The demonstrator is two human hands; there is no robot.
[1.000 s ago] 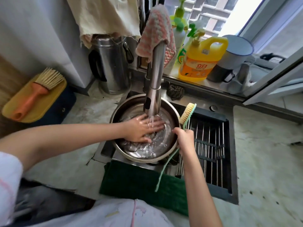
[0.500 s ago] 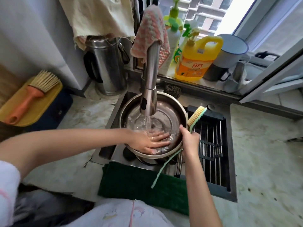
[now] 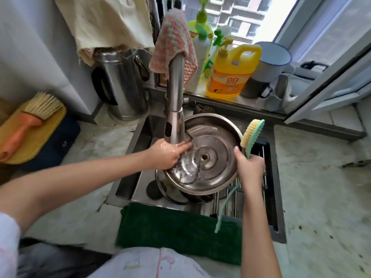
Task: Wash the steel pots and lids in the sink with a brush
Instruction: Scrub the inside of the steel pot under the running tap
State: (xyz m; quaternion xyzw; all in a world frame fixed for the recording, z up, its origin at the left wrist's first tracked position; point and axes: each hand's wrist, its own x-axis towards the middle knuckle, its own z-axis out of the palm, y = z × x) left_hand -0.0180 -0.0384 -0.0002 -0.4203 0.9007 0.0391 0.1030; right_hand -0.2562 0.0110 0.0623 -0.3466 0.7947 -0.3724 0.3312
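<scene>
A round steel lid is held tilted over the sink, inner side up, with a hole at its centre. Water runs from the steel faucet onto its left part. My left hand lies flat inside the lid under the stream, fingers spread. My right hand grips the lid's right rim together with the handle of a green brush, whose bristle head stands up above the rim. A steel pot sits in the sink, mostly hidden under the lid.
A dark drain rack covers the sink's right half. A green cloth hangs over the front edge. A tall steel kettle, yellow detergent jug and enamel mug stand behind. An orange brush lies on a yellow board at left.
The lid has shifted right and tilted, so its centre hole now shows. My left hand slid to the lid's left side under the stream. My right hand stays on the rim with the brush.
</scene>
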